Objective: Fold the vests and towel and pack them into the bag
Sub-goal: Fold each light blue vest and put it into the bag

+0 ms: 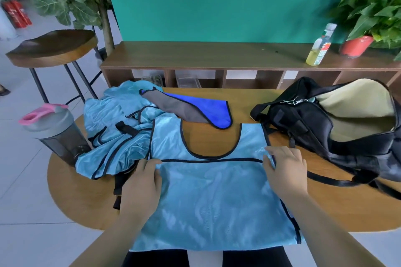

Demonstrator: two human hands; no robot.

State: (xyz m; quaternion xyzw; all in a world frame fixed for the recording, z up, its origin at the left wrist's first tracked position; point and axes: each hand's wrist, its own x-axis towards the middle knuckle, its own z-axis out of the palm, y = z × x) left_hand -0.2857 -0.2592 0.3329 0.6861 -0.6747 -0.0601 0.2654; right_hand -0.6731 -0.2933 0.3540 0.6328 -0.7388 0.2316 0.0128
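Note:
A light blue vest (212,197) with black trim lies spread on the round wooden table (71,191), its lower part hanging over the near edge. My left hand (142,180) pinches the vest's left edge by the black hem line. My right hand (284,166) holds the right edge at the same height. A heap of more light blue vests (115,128) lies at the left. A blue and grey towel (195,108) lies behind. The black bag (338,128) stands open at the right, showing a beige lining.
A grey shaker bottle (54,130) with a pink lid stands at the table's left edge. Behind the table runs a low wooden shelf (206,56) with an oil bottle (321,45) and a potted plant (368,19). A wooden stool (52,47) stands at the far left.

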